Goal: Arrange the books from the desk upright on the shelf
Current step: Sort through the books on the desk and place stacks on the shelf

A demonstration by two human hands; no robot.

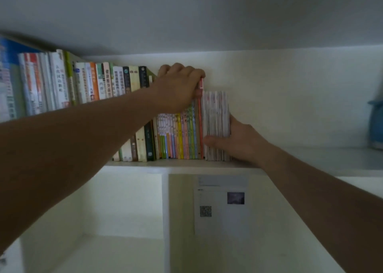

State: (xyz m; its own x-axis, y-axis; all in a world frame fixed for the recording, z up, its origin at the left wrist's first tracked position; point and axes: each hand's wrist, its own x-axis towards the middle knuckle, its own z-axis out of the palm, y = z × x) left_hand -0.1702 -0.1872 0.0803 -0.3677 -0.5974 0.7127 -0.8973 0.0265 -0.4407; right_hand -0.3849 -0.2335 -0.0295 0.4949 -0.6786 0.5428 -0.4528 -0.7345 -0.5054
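A long row of upright books (178, 136) fills the left and middle of the white shelf (186, 166). At the row's right end stands a bundle of thin white-spined booklets (216, 125). My right hand (238, 142) grips this bundle low down, thumb across the spines and fingers behind its right side. My left hand (178, 86) rests on top of the thin coloured books, its fingers curled over their upper edges beside a taller red book (200, 115). The desk is out of view.
The shelf's right half lies bare up to a blue object (375, 125) at the far right edge. Below the shelf are white compartments split by a divider (165, 221); a paper sheet with a QR code (221, 204) hangs on the back wall.
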